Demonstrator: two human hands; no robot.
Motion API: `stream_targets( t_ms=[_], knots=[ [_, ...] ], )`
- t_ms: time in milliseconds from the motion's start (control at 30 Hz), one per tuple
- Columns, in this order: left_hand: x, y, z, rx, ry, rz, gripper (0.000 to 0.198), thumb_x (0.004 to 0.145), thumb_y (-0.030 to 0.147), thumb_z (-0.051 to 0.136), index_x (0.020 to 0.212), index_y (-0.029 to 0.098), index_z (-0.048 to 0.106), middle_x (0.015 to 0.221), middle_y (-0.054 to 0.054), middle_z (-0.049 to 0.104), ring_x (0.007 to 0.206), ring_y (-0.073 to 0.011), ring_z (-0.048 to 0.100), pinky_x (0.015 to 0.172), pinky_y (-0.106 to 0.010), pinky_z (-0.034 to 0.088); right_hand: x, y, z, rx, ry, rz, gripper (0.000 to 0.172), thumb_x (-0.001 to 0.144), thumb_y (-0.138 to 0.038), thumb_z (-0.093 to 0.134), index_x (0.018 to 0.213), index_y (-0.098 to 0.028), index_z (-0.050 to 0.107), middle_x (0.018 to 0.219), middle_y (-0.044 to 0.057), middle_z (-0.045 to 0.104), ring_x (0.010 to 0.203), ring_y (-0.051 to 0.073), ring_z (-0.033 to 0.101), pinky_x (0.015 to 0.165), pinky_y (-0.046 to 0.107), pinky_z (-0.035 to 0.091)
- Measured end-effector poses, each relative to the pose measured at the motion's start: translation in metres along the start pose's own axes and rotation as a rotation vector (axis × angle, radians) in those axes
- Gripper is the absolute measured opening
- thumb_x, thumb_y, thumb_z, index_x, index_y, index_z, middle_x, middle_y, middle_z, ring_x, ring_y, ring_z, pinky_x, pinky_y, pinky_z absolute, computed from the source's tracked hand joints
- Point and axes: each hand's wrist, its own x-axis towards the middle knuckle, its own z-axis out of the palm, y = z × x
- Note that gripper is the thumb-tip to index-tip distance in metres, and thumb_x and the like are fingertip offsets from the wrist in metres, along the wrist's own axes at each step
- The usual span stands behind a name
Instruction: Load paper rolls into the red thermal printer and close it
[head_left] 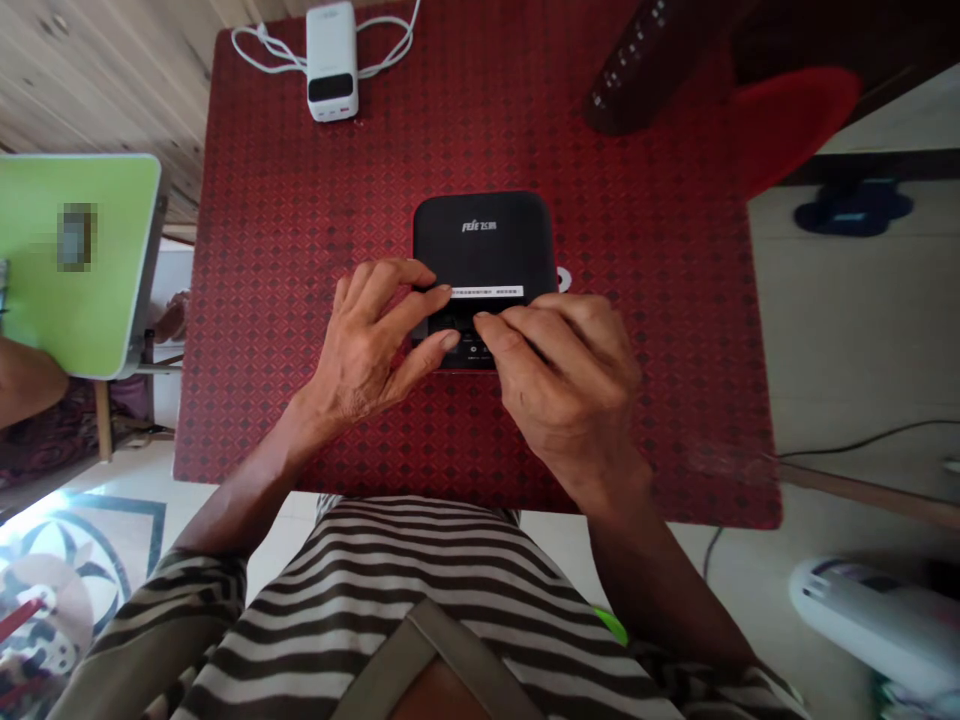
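Observation:
A flat black device (484, 245) with rounded corners, white lettering and a pale printed strip lies on the red patterned tablecloth. Its near edge carries a dark glossy panel with small white symbols. My left hand (367, 335) rests at the device's left side, fingers spread, with the index fingertip at the strip's left end and the thumb apart over the panel. Over the panel's right part is my right hand (566, 375), its thumb and fingers pinched together. Whatever lies in that pinch, if anything, is hidden. A small white ring-shaped thing (565, 279) shows beside the device's right edge.
A white power bank (331, 65) with a white cable (266, 50) sits at the far left of the table. A dark cylinder (626, 80) stands far right near a red stool (799, 125). On the left is a green table (105, 300), with another person's arm (30, 385) beside it.

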Motion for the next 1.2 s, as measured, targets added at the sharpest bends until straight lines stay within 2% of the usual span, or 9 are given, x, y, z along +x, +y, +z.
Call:
stream_targets(
  t_ms=[267, 400, 500, 600, 767, 833, 900, 1033, 1200],
  knots=[
    [-0.003, 0.0, -0.011, 0.111, -0.128, 0.03, 0.077, 0.123, 0.097, 0.064, 0.166, 0.037, 0.088, 0.159, -0.018, 0.088, 0.148, -0.0469, 0.079, 0.117, -0.061, 0.061, -0.002, 0.004, -0.003, -0.01, -0.098, 0.055, 0.04, 0.123, -0.02, 0.069, 0.152, -0.036, 0.092, 0.122, 0.014, 0.095, 0.12, 0.042, 0.087, 0.101, 0.065, 0.07],
    [-0.006, -0.003, -0.009, 0.139, -0.13, 0.064, 0.08, 0.123, 0.097, 0.063, 0.169, 0.036, 0.086, 0.159, -0.019, 0.088, 0.149, -0.0472, 0.08, 0.114, -0.059, 0.061, -0.003, 0.005, -0.001, 0.044, -0.105, 0.051, 0.04, 0.122, -0.019, 0.072, 0.154, -0.034, 0.092, 0.124, 0.016, 0.095, 0.124, 0.044, 0.087, 0.106, 0.066, 0.069],
    [-0.008, -0.005, -0.003, 0.123, -0.078, 0.083, 0.08, 0.123, 0.097, 0.063, 0.169, 0.035, 0.085, 0.159, -0.019, 0.088, 0.149, -0.0468, 0.081, 0.115, -0.061, 0.062, 0.0, 0.0, -0.002, 0.055, -0.091, 0.093, 0.044, 0.122, -0.02, 0.074, 0.161, -0.035, 0.088, 0.139, 0.017, 0.095, 0.133, 0.046, 0.087, 0.114, 0.068, 0.068],
    [-0.011, -0.002, 0.002, 0.059, -0.048, 0.028, 0.076, 0.124, 0.094, 0.063, 0.165, 0.034, 0.087, 0.159, -0.018, 0.088, 0.152, -0.0462, 0.079, 0.125, -0.067, 0.064, 0.003, -0.006, -0.003, 0.02, -0.064, 0.167, 0.049, 0.124, -0.028, 0.072, 0.171, -0.038, 0.079, 0.156, 0.018, 0.091, 0.145, 0.047, 0.084, 0.124, 0.071, 0.065],
    [-0.015, 0.015, 0.011, -0.108, 0.09, -0.098, 0.042, 0.132, 0.06, 0.072, 0.168, 0.041, 0.082, 0.167, -0.01, 0.084, 0.155, -0.0369, 0.078, 0.136, -0.063, 0.065, -0.002, -0.006, 0.002, 0.012, -0.002, 0.184, 0.056, 0.128, -0.037, 0.068, 0.182, -0.028, 0.068, 0.165, 0.023, 0.088, 0.156, 0.048, 0.082, 0.134, 0.072, 0.062],
    [-0.017, 0.021, 0.02, -0.197, 0.163, -0.155, 0.046, 0.13, 0.058, 0.075, 0.174, 0.045, 0.076, 0.169, -0.009, 0.082, 0.155, -0.037, 0.077, 0.133, -0.063, 0.067, -0.006, -0.003, 0.005, -0.001, 0.023, 0.177, 0.053, 0.129, -0.039, 0.066, 0.181, -0.025, 0.068, 0.164, 0.024, 0.088, 0.156, 0.046, 0.083, 0.136, 0.069, 0.063],
    [-0.019, 0.024, 0.031, -0.3, 0.217, -0.205, 0.054, 0.129, 0.067, 0.074, 0.179, 0.048, 0.071, 0.171, -0.009, 0.08, 0.157, -0.0389, 0.075, 0.13, -0.063, 0.069, -0.009, 0.0, 0.007, -0.022, 0.03, 0.185, 0.052, 0.13, -0.042, 0.065, 0.178, -0.023, 0.07, 0.163, 0.024, 0.089, 0.156, 0.045, 0.083, 0.137, 0.067, 0.063],
    [-0.023, 0.024, 0.052, -0.448, 0.301, -0.272, 0.06, 0.13, 0.071, 0.071, 0.184, 0.046, 0.066, 0.179, -0.008, 0.076, 0.166, -0.0415, 0.069, 0.135, -0.063, 0.064, -0.01, 0.006, 0.007, -0.039, -0.015, 0.193, 0.05, 0.13, -0.046, 0.067, 0.174, -0.023, 0.074, 0.163, 0.021, 0.09, 0.158, 0.044, 0.084, 0.139, 0.066, 0.066],
    [-0.025, 0.022, 0.061, -0.554, 0.363, -0.361, 0.062, 0.128, 0.069, 0.079, 0.184, 0.047, 0.063, 0.184, -0.009, 0.071, 0.168, -0.0393, 0.072, 0.138, -0.061, 0.066, -0.012, 0.01, 0.007, -0.029, -0.022, 0.179, 0.048, 0.13, -0.041, 0.066, 0.175, -0.025, 0.074, 0.164, 0.019, 0.09, 0.16, 0.042, 0.084, 0.139, 0.066, 0.068]
  ],
)
